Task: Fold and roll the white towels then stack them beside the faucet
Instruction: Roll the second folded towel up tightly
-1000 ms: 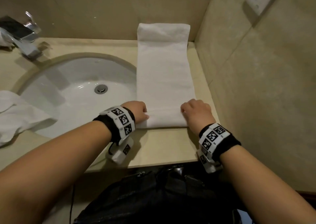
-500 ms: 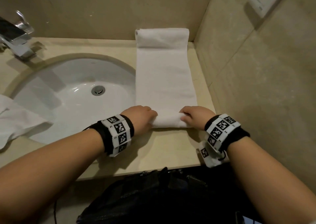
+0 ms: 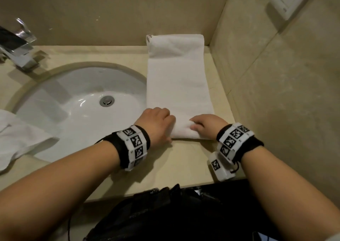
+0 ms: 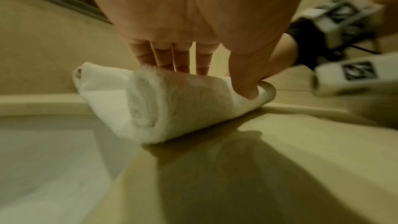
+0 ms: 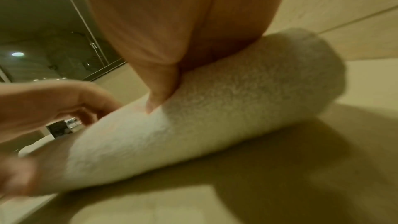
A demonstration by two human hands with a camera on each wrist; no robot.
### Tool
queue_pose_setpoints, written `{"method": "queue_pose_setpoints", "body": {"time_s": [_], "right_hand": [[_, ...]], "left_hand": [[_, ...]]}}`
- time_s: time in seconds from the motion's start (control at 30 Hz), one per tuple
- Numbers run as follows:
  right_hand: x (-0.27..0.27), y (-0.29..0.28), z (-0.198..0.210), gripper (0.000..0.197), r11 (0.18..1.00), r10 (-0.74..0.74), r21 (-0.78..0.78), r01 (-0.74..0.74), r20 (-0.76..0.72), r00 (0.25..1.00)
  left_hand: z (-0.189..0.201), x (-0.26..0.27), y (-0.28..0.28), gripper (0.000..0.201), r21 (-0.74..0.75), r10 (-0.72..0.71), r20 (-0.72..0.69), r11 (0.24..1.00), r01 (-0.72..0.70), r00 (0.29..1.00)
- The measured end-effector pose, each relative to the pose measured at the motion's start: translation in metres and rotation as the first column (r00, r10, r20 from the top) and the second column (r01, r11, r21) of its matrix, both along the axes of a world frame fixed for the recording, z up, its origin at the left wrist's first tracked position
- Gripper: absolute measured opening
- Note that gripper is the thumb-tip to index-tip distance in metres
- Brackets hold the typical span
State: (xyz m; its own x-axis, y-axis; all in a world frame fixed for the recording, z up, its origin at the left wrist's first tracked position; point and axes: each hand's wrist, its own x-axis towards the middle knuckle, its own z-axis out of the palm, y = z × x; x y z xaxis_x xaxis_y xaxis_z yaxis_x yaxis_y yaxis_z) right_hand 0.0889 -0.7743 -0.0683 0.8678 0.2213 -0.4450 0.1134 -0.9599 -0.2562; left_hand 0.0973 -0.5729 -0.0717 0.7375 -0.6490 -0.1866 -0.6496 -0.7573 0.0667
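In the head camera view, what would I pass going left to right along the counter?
Crumpled towel → faucet → sink → drain → left hand → folded towel → right hand → side wall.

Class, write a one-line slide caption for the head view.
Both hands roll the towel beside the sink.
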Motion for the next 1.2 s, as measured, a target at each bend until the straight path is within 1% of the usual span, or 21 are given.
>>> {"method": "queue_pose_setpoints", "body": {"time_s": [0.07, 0.1, 0.2, 0.27, 0.33, 0.4, 0.47, 0.53, 0.6, 0.63, 0.7, 0.77, 0.8, 0.87, 0.9, 0.93, 1.0, 1.07, 1.1, 1.13, 1.2], "right_hand": [[0.005, 0.000, 0.000, 0.035, 1.000, 0.005, -0.023, -0.007, -0.073, 0.997], [0.004, 0.000, -0.001, 0.036, 0.999, 0.020, -0.042, -0.022, -0.041, 0.999], [-0.013, -0.002, -0.001, 0.047, 0.997, 0.068, -0.063, -0.054, 0.244, 0.967], [-0.027, -0.003, -0.004, 0.054, 0.990, 0.129, -0.087, -0.107, 0.301, 0.945], [-0.032, -0.005, -0.005, 0.042, 0.996, 0.086, -0.039, -0.078, 0.290, 0.953], [-0.028, -0.006, -0.001, 0.035, 0.999, 0.040, 0.025, -0.046, 0.197, 0.980], [-0.019, -0.005, 0.005, 0.033, 0.998, 0.055, 0.043, -0.055, 0.002, 0.998], [-0.011, -0.003, 0.009, 0.036, 0.997, 0.062, 0.056, -0.052, -0.182, 0.981], [-0.006, -0.001, 0.011, 0.038, 0.998, 0.059, 0.049, -0.048, -0.250, 0.966], [-0.006, -0.001, 0.012, 0.040, 0.997, 0.067, 0.039, -0.060, -0.220, 0.973], [-0.012, -0.003, 0.011, 0.048, 0.995, 0.095, -0.017, -0.095, -0.016, 0.995], [-0.024, -0.003, 0.006, 0.059, 0.984, 0.159, -0.108, -0.143, 0.163, 0.974], [-0.029, -0.002, 0.002, 0.056, 0.978, 0.185, -0.132, -0.160, 0.200, 0.962], [-0.031, -0.001, -0.003, 0.039, 0.985, 0.159, -0.106, -0.140, 0.202, 0.966], [-0.028, -0.001, -0.002, 0.035, 0.992, 0.118, -0.062, -0.110, 0.154, 0.981], [-0.022, -0.001, -0.001, 0.034, 0.997, 0.077, -0.014, -0.076, 0.059, 0.995], [-0.011, -0.002, 0.002, 0.038, 0.998, 0.037, 0.059, -0.028, -0.165, 0.986], [-0.007, -0.003, 0.001, 0.042, 0.997, 0.036, 0.078, -0.018, -0.236, 0.971], [-0.008, -0.004, 0.000, 0.045, 0.997, 0.030, 0.075, -0.015, -0.200, 0.979], [-0.011, -0.005, -0.001, 0.049, 0.998, 0.018, 0.066, -0.011, -0.108, 0.994], [-0.022, -0.006, -0.003, 0.062, 1.000, 0.005, 0.013, -0.007, 0.148, 0.989]], "left_hand": [[-0.004, -0.005, 0.000, 0.048, 0.057, -0.060, 0.026, 0.997, 0.059, 0.998], [-0.005, -0.006, 0.000, 0.044, 0.073, -0.058, 0.026, 0.996, 0.056, 0.998], [-0.002, -0.001, -0.005, 0.041, 0.076, -0.028, -0.015, 0.997, 0.029, 0.999], [0.002, 0.005, -0.007, 0.044, 0.055, 0.001, -0.094, 0.998, 0.005, 0.996], [0.010, 0.012, -0.007, 0.046, 0.034, 0.016, -0.192, 0.999, -0.010, 0.981], [0.015, 0.014, -0.003, 0.046, 0.023, 0.037, -0.281, 0.999, -0.032, 0.959], [0.017, 0.009, 0.003, 0.047, 0.013, 0.049, -0.337, 0.999, -0.047, 0.940], [0.012, -0.002, 0.005, 0.048, 0.023, 0.002, -0.295, 1.000, 0.005, 0.956], [0.006, -0.009, 0.007, 0.046, 0.049, -0.017, -0.242, 0.998, 0.030, 0.970], [0.003, -0.007, 0.007, 0.043, 0.039, 0.001, -0.249, 0.999, 0.009, 0.969], [0.002, 0.004, 0.006, 0.036, 0.000, 0.059, -0.327, 0.998, -0.062, 0.943], [0.003, 0.016, 0.005, 0.035, 0.007, 0.094, -0.422, 0.995, -0.101, 0.902], [0.003, 0.020, 0.005, 0.036, 0.023, 0.104, -0.449, 0.994, -0.105, 0.888], [0.005, 0.020, 0.003, 0.043, 0.028, 0.082, -0.400, 0.997, -0.077, 0.913], [0.005, 0.017, 0.002, 0.049, 0.009, 0.046, -0.308, 0.999, -0.046, 0.950], [0.002, 0.012, 0.003, 0.058, -0.009, -0.011, -0.181, 1.000, 0.009, 0.984], [-0.003, -0.001, 0.003, 0.073, 0.025, -0.124, 0.010, 0.992, 0.123, 0.992], [-0.011, -0.009, 0.002, 0.078, 0.097, -0.126, 0.045, 0.988, 0.121, 0.991], [-0.015, -0.010, 0.002, 0.077, 0.114, -0.094, 0.045, 0.990, 0.089, 0.995], [-0.019, -0.010, 0.001, 0.074, 0.113, -0.061, 0.040, 0.992, 0.056, 0.997], [-0.020, -0.003, -0.002, 0.067, 0.070, -0.036, 0.007, 0.997, 0.035, 0.999]]}}
